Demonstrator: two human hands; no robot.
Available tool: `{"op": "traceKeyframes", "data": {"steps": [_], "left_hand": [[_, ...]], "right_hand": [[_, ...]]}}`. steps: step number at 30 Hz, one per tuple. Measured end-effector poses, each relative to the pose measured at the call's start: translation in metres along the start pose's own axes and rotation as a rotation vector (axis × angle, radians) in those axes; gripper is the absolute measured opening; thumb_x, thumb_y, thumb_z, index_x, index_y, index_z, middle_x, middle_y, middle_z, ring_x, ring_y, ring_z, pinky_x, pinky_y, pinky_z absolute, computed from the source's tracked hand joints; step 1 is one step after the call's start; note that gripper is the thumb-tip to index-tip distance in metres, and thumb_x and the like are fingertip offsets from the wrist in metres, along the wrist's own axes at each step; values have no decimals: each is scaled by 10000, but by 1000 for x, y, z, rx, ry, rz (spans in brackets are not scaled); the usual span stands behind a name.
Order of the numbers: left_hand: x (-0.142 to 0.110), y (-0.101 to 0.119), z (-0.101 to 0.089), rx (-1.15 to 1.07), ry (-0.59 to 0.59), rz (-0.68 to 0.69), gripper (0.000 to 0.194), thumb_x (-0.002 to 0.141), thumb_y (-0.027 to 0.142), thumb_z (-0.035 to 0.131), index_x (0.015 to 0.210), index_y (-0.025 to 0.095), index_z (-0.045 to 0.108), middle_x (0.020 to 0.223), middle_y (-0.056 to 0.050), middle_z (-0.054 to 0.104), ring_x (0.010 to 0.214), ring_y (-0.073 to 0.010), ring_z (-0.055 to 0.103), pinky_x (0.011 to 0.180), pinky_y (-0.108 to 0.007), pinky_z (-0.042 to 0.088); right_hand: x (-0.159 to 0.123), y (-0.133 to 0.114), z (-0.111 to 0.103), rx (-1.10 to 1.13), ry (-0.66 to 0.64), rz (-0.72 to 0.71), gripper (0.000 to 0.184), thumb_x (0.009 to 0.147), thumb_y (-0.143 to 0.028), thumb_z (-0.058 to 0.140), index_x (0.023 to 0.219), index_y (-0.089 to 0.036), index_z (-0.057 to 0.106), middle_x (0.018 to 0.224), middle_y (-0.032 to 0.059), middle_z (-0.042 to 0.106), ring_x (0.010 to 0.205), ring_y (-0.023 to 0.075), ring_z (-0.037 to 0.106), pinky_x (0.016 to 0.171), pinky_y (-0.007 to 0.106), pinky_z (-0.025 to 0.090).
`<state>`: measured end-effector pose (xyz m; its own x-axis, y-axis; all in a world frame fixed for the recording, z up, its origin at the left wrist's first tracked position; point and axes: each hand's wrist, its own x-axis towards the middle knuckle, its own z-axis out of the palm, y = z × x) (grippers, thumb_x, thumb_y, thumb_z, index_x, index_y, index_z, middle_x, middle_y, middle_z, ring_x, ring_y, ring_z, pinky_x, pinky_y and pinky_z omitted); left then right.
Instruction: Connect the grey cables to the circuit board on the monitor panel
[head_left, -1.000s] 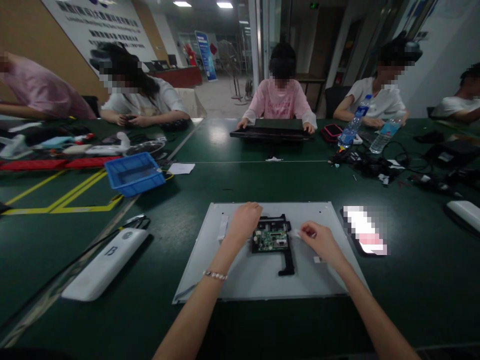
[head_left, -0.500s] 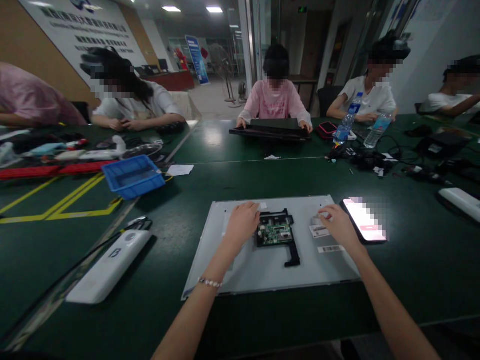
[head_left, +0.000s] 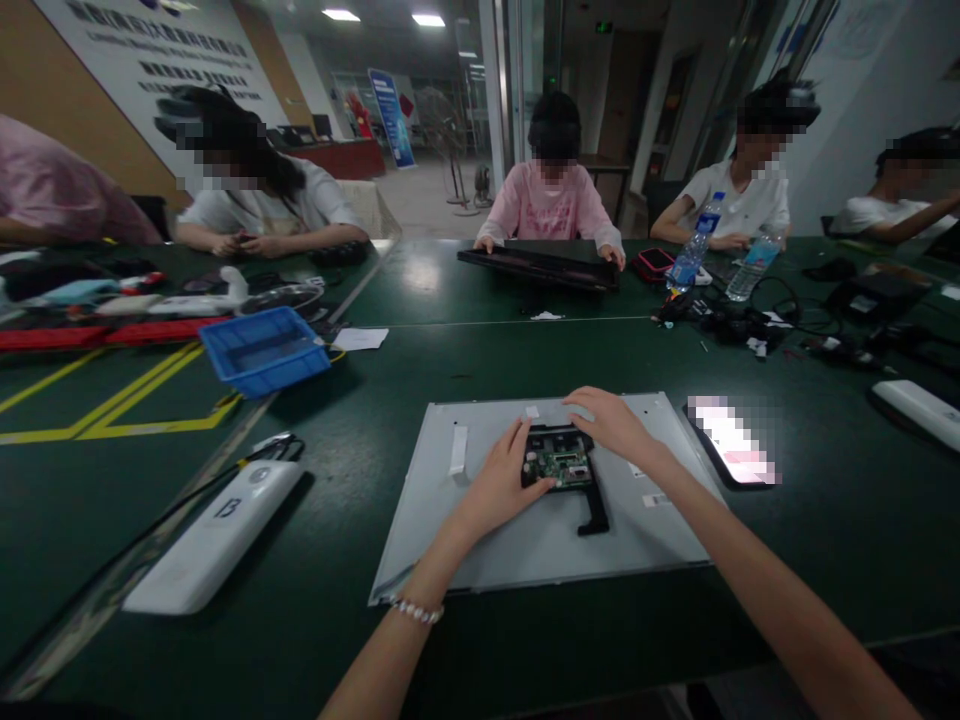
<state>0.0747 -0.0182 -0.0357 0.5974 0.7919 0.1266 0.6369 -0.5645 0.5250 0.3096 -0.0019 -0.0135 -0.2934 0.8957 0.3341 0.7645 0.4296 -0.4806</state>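
A green circuit board (head_left: pixel 559 468) in a black plastic bracket (head_left: pixel 594 508) lies on the back of a flat grey panel (head_left: pixel 495 560). My left hand (head_left: pixel 501 478) grips the bracket's left side, its thumb at the lower edge of the board and its fingers near the upper left corner. Above the upper right corner is my right hand (head_left: pixel 611 420), fingers curved forward with the thumb apart. Whether its fingertips touch the bracket I cannot tell. A white strip (head_left: pixel 458 452) is on the panel left of my left hand, and a label (head_left: pixel 655 500) shows beneath my right forearm.
A lit phone (head_left: pixel 727 445) lies right of the panel. To the left are a white power bank (head_left: pixel 217 535) with a cable and a blue bin (head_left: pixel 264 350). Across the table a person (head_left: pixel 551 205) holds a black panel (head_left: pixel 536 268). Bottles (head_left: pixel 697 245) and cables stand farther right.
My right hand has moved left from the labels to the bracket's upper right corner. My left hand has shifted right and down onto the bracket, its thumb now across the lower edge.
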Motion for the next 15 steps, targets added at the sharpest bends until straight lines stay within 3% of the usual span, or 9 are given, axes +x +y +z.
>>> {"op": "traceKeyframes", "data": {"steps": [4,7,11,15], "left_hand": [[0,-5,4,8,9,13,890,782,474,595,1446,167,89,1484,-166,233,1349,-314,261,1088,-488,264],[0,-6,5,15,25,29,886,775,468,608,1439,163,107,1472,-168,259,1338,-315,284,1080,-490,279],[-1,-6,6,18,31,42,891,763,472,621,1432,163,121,1458,-171,285,1319,-322,316,1064,-501,297],[-2,-5,6,33,33,25,895,768,489,611,1432,138,123,1456,-180,284,1313,-318,324,1069,-479,296]], "right_hand": [[45,-13,18,-171,-234,-131,223,852,-210,552,1053,-165,637,1077,97,635,1029,197,567,883,303,419],[61,-20,28,-328,-350,-168,177,855,-214,551,981,-157,662,1036,108,648,976,203,594,819,275,431],[64,-29,31,-452,-359,-145,211,890,-181,474,894,-122,676,952,140,666,913,220,619,776,273,431],[52,-29,20,-463,-303,-110,252,914,-180,418,918,-144,668,967,130,660,910,220,620,761,283,433]]}}
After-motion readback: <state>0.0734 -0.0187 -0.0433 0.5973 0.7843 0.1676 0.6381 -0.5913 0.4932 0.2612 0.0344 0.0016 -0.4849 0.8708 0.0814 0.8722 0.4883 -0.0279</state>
